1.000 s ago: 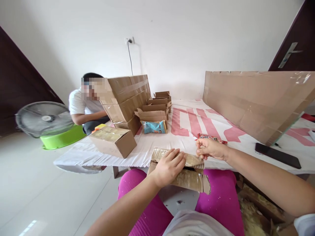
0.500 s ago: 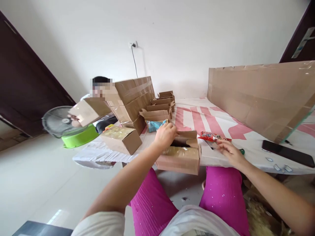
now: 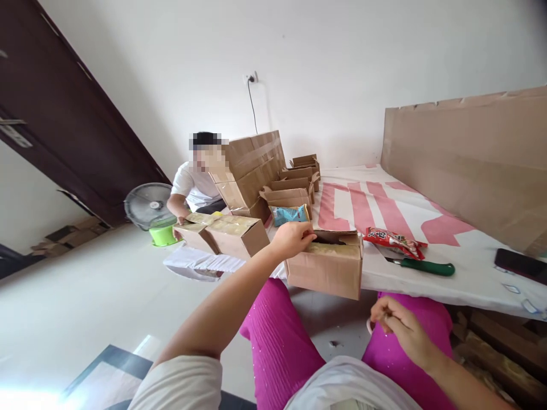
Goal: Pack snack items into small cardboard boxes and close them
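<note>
A small cardboard box (image 3: 323, 270) stands at the table's front edge, with a dark gap along its top. My left hand (image 3: 294, 239) has its fingers closed at the box's upper left edge; its fingertips are partly hidden. My right hand (image 3: 397, 322) hovers above my right knee, off the table, with fingers curled together; whatever is in them, if anything, is too small to name. A red snack packet (image 3: 395, 242) lies right of the box, and a green-handled knife (image 3: 427, 266) rests just in front of it. Behind my left hand leans a blue snack packet (image 3: 290, 214).
Taped boxes (image 3: 235, 234) sit on the left, where another person's hand (image 3: 182, 219) touches one. Stacked boxes (image 3: 252, 171) and unfilled-looking cartons (image 3: 294, 185) stand behind. A large cardboard sheet (image 3: 465, 165) and a phone (image 3: 521, 263) are at the right.
My right hand has drawn back from the red packet to above my knee, uncovering the knife. The other person's box has come down beside the taped box. The view has shifted.
</note>
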`<action>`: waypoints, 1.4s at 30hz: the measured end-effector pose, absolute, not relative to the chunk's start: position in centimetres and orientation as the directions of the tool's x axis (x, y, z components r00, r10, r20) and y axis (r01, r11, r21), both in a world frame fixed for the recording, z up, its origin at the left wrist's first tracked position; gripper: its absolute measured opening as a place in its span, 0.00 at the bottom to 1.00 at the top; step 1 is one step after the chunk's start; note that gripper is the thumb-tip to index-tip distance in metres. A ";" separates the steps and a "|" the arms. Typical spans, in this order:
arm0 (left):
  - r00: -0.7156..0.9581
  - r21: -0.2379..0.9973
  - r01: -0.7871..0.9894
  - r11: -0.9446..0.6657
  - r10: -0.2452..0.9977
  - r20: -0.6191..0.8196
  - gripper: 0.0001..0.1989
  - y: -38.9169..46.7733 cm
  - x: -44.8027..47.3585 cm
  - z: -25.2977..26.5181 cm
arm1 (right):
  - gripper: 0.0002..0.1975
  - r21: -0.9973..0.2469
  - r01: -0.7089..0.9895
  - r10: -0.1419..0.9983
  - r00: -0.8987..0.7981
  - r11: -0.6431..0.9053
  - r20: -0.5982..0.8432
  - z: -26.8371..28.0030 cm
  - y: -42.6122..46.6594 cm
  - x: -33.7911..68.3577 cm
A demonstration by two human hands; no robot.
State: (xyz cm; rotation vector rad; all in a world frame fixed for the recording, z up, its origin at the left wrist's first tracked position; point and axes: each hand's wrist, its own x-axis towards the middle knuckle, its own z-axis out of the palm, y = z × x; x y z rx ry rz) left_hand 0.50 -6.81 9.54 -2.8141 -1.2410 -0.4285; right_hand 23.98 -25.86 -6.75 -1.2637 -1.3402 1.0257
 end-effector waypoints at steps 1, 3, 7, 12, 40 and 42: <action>0.678 0.072 0.704 -0.707 0.698 0.228 0.07 -6.9 0.4 9.6 | 0.13 -0.981 0.161 0.995 -0.025 0.104 0.101 -6.5 -25.9 23.3; 0.746 0.023 0.649 -0.760 0.643 0.174 0.07 -7.2 0.0 9.6 | 0.12 -0.975 0.176 0.987 -0.110 0.138 0.120 -6.4 -25.8 22.2; 0.776 -0.114 0.631 -0.768 0.620 0.118 0.18 -8.1 -1.0 9.6 | 0.09 -0.962 0.188 0.977 -0.122 0.197 0.176 -7.4 -25.2 20.9; 0.810 -0.122 0.577 -0.808 0.585 -0.040 0.32 -8.2 -2.0 10.0 | 0.07 -0.978 0.152 0.989 -0.012 0.146 0.146 -8.0 -24.0 20.8; 0.762 0.985 0.151 -0.088 0.645 -0.059 0.21 -3.6 -2.0 6.9 | 0.08 -0.836 0.365 0.886 0.059 0.409 0.459 -2.8 -20.3 21.1; 0.764 0.994 0.112 -0.015 0.641 -0.077 0.20 -3.3 -2.0 6.7 | 0.09 -0.787 0.427 0.871 -0.001 0.445 0.492 -1.8 -20.1 20.9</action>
